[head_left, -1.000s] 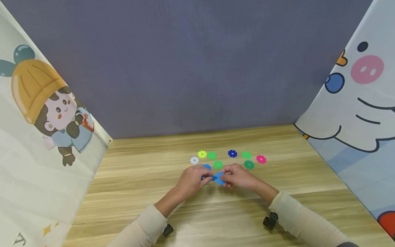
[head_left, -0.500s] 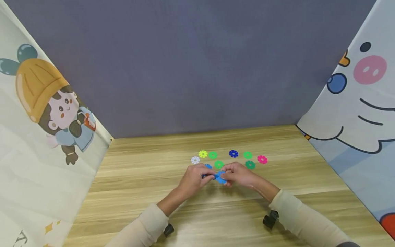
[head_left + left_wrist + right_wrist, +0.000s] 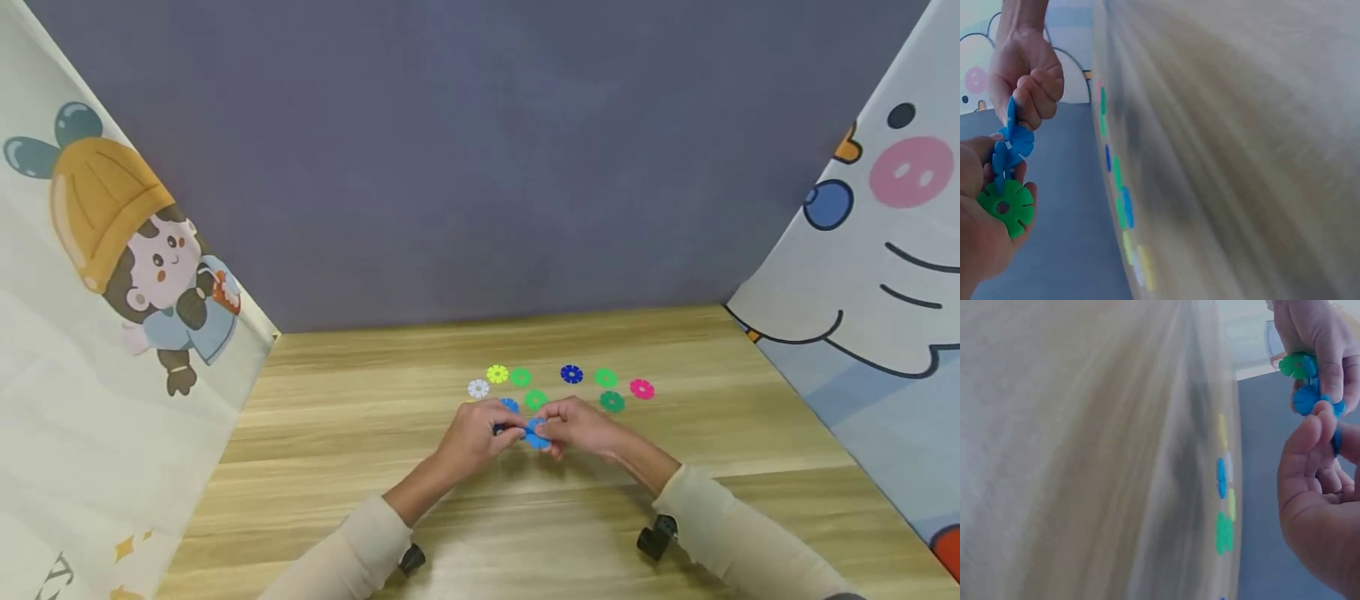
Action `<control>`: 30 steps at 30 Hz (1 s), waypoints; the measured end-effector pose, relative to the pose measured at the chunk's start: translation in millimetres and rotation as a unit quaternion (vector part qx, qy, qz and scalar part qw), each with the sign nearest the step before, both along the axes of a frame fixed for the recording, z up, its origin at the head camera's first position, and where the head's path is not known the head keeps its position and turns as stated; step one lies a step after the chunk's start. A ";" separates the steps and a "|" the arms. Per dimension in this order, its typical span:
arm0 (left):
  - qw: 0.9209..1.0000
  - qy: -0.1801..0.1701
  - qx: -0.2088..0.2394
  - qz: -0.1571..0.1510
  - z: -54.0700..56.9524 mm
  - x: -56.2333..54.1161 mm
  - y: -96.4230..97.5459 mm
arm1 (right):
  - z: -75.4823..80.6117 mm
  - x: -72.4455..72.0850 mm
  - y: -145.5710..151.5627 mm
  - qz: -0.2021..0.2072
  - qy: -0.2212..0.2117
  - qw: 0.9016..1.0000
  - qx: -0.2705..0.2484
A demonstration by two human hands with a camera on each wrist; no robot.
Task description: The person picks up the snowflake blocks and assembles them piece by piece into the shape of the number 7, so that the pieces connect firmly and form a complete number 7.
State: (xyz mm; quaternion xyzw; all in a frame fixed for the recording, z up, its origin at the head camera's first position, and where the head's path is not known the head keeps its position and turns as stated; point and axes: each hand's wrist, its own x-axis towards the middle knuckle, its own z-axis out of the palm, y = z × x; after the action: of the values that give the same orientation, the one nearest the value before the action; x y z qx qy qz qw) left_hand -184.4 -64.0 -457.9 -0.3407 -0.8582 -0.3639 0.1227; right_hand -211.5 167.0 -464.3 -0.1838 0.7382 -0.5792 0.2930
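Observation:
Over the table, both hands meet around a small chain of slotted plastic flower discs. My left hand point(image 3: 476, 435) pinches the chain; in the left wrist view a green disc point(image 3: 1016, 205) hangs at its near end, with blue discs point(image 3: 1001, 164) slotted on beyond it. Between thumb and fingers of my right hand point(image 3: 583, 429) is a light blue disc point(image 3: 537, 437), its edge right at the blue part of the chain. From the right wrist side, the right fingertips cover much of that joint, while the green disc point(image 3: 1294, 365) shows beside the left fingers.
Loose discs lie flat beyond the hands: white point(image 3: 478, 388), yellow point(image 3: 497, 374), dark blue point(image 3: 572, 374), pink point(image 3: 642, 389), light blue point(image 3: 509, 405) and several green ones point(image 3: 612, 402). Another yellow disc is mostly hidden behind the left hand. A grey panel point(image 3: 480, 167) stands at the table's back.
The head view has turned slightly, so the scene sits a little further right. Both hands stay together on the discs, with only small finger movements.

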 end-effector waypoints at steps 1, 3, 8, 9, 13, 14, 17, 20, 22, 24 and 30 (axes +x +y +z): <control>1.000 0.002 0.002 -0.004 1.2 -0.5 -0.6 | 1.4 0.3 0.2 -0.001 -0.002 1.000 0.004; 1.000 0.000 0.003 -0.006 3.6 -1.9 -2.4 | 5.1 -0.1 0.2 0.001 0.002 1.000 0.011; 1.000 -0.018 -0.011 0.003 0.7 -0.7 -5.7 | 7.1 -5.0 6.7 0.015 0.018 0.999 0.035; 1.000 -0.024 -0.013 0.005 -0.8 0.3 -6.2 | 5.9 -6.1 9.5 0.012 0.020 0.999 0.041; 0.999 -0.041 -0.014 0.013 -4.5 3.2 -5.9 | 0.0 -10.4 24.8 -0.017 0.056 0.995 0.082; 0.999 -0.040 -0.013 0.015 -5.4 3.2 -5.7 | -1.3 -11.6 28.7 -0.025 0.066 0.993 0.094; 0.999 -0.042 -0.012 0.018 -6.4 3.2 -5.1 | -4.3 -15.7 39.6 -0.041 0.095 0.986 0.131; 0.998 -0.050 -0.015 0.021 -7.9 2.9 -5.2 | -5.7 -20.9 48.7 -0.044 0.142 0.973 0.174; 0.998 -0.059 -0.015 0.021 -8.3 2.7 -5.6 | -6.1 -25.0 53.8 -0.042 0.186 0.960 0.205; 0.998 -0.061 -0.015 0.020 -8.5 2.5 -6.2 | -6.1 -29.1 57.9 -0.044 0.231 0.942 0.240; 0.998 -0.060 -0.016 0.026 -9.0 1.7 -8.3 | -9.3 -38.9 70.9 -0.051 0.306 0.895 0.320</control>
State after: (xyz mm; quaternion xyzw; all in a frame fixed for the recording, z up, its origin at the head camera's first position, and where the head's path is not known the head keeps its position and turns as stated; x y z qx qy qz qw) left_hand -182.7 -72.2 -466.8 -0.2979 -0.8784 -0.3662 0.0751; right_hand -250.4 237.9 -473.6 -0.2108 0.9451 -0.2409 0.0655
